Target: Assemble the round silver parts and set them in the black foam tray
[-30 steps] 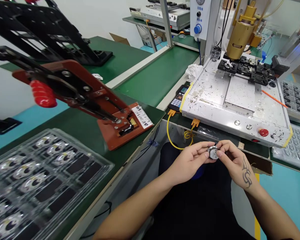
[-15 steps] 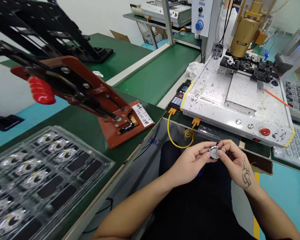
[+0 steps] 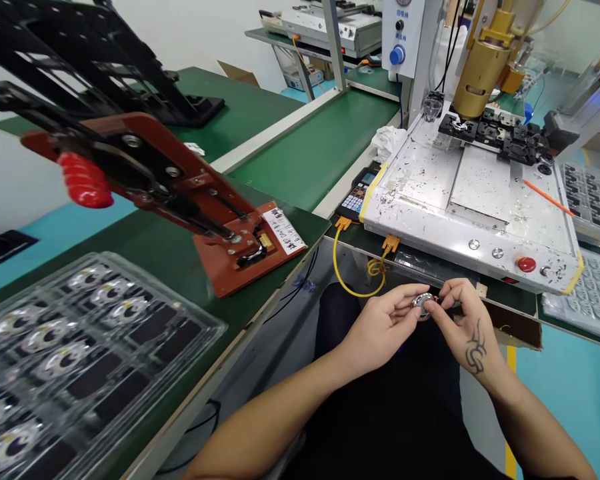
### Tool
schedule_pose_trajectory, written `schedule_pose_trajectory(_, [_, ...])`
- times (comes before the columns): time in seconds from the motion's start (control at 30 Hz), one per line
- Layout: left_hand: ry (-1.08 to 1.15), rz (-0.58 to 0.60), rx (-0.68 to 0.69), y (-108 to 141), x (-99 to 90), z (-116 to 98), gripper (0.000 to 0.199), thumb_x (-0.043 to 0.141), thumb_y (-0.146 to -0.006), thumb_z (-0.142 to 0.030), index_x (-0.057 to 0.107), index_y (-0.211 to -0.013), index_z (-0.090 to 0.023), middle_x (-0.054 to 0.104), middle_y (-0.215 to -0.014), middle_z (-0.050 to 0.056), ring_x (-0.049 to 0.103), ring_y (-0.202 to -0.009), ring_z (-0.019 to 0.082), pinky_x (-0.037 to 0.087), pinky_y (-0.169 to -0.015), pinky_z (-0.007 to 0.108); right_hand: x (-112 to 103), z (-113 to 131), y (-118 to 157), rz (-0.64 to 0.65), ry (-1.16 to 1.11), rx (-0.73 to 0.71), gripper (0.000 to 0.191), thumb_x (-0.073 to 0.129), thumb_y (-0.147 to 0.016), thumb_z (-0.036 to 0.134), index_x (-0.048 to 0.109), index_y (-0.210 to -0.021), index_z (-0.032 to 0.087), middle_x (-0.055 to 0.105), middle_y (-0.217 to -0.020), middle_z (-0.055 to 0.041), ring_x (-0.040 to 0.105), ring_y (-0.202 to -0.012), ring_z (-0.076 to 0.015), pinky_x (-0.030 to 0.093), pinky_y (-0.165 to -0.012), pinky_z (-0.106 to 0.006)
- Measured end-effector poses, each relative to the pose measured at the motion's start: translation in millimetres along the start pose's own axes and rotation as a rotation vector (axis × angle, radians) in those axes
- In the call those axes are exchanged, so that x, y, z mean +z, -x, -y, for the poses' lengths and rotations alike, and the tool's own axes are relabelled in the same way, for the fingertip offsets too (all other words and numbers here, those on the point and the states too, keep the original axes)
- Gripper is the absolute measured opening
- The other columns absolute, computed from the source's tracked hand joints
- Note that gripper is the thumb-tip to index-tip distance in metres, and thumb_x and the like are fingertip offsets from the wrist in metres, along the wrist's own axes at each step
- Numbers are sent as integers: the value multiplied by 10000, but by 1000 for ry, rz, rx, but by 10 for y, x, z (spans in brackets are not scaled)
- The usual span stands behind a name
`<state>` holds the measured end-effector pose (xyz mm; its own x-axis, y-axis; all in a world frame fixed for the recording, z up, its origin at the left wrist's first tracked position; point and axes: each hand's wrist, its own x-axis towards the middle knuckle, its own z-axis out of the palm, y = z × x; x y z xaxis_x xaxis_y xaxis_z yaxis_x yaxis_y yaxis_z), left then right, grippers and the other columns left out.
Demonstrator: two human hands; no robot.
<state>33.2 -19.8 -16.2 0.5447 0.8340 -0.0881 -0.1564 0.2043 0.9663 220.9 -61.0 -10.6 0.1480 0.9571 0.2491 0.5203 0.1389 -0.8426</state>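
Over my lap, a small round silver metal part (image 3: 423, 304) is held between both hands. My left hand (image 3: 387, 319) pinches its left side between thumb and fingers. The thumb of my right hand (image 3: 461, 323) presses on its near face, with the index finger at its far right edge. Fingertips cover parts of its rim, and I cannot make out its exact kind. Both hands are just in front of the white dispensing machine (image 3: 430, 223), whose gold cylinder (image 3: 477, 80) stands over a black fixture (image 3: 495, 133).
To my left, a clear plastic tray (image 3: 200, 313) holds several silver parts. Behind it stands a brown toggle press (image 3: 215, 257) with a red handle (image 3: 86, 181). A keypad (image 3: 357, 195) and yellow cable (image 3: 336, 267) lie beside the machine. Another tray (image 3: 587, 293) sits at right.
The round part has been tilted between my fingers, so its pale marked face has given way to a ring-like view. My right hand has shifted slightly left. The camera view has moved a little.
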Motion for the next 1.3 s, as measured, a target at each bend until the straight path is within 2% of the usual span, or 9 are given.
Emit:
schedule_pose_trajectory(0.1, [-157, 36, 34, -3, -68, -47, 421, 640, -1020, -224, 648, -1438, -178, 797, -1306, 126, 784, -1184, 270, 620, -1065, 388, -20, -65, -41, 96, 18, -76, 115, 716, -1009, 333, 637, -1059, 266, 642, -997, -49, 617, -885, -222, 538, -797, -371])
schedule_pose_trajectory(0.23, [-369, 54, 104, -21, -168, -152, 518, 662, -988, -185, 620, -1501, -241, 793, -1317, 107, 744, -1267, 298, 581, -1114, 429, -44, -90, -111, 285, 47, -232, 152, 626, -1063, 297, 722, -1181, 286, 709, -1148, -97, 672, -1065, -269, 552, -957, -436])
schedule_pose_trajectory(0.3, [-298, 34, 114, -38, -191, -188, 511, 680, -986, -197, 622, -1492, -242, 765, -1370, 121, 734, -1282, 296, 583, -1114, 423, -33, -73, -142, 267, -13, -153, 119, 664, -1048, 355, 735, -1097, 274, 722, -1023, -78, 677, -936, -250, 567, -869, -411])
schedule_pose_trajectory(0.4, [-120, -33, 76, -60, -187, -188, 485, 748, -969, -250, 634, -1440, -221, 729, -1408, 141, 758, -1207, 268, 621, -1049, 378, 33, -37, -164, 185, -263, 126, 245, 747, -987, 493, 707, -989, 251, 683, -841, -27, 602, -696, -180, 524, -642, -320])
schedule_pose_trajectory(0.5, [-75, -74, 39, -63, -168, -156, 361, 778, -960, -324, 711, -1285, -183, 788, -1150, 109, 782, -1002, 231, 660, -911, 341, 137, -7, -153, 136, -486, 281, 339, 788, -939, 559, 683, -969, 238, 650, -781, 3, 560, -604, -135, 484, -547, -272])
schedule_pose_trajectory(0.57, [-93, -75, 40, -50, -162, -149, 282, 751, -979, -356, 751, -1186, -166, 779, -989, 79, 766, -872, 206, 663, -825, 324, 193, 17, -137, 128, -523, 290, 354, 805, -923, 562, 690, -998, 236, 655, -790, 3, 567, -599, -129, 493, -535, -264])
schedule_pose_trajectory(0.67, [-168, -87, 77, -17, -168, -177, 252, 733, -987, -352, 778, -1150, -165, 765, -938, 65, 736, -776, 182, 643, -746, 299, 218, 59, -120, 138, -486, 259, 336, 799, -933, 542, 721, -1065, 243, 684, -813, -14, 601, -637, -146, 529, -561, -277])
schedule_pose_trajectory(0.97, [-182, -147, 104, 53, -144, -232, 230, 760, -955, -330, 769, -1108, -158, 743, -872, 51, 704, -712, 166, 614, -688, 282, 194, 115, -105, 162, -482, 260, 293, 804, -943, 505, 729, -1033, 236, 696, -789, -14, 616, -623, -144, 529, -547, -265])
schedule_pose_trajectory(1.3, [-137, -127, 106, 45, -165, -268, 189, 725, -957, -292, 769, -1063, -141, 720, -807, 34, 659, -642, 133, 561, -632, 258, 235, 147, -73, 166, -499, 226, 267, 782, -978, 472, 696, -1029, 224, 687, -768, 5, 638, -607, -128, 538, -529, -234])
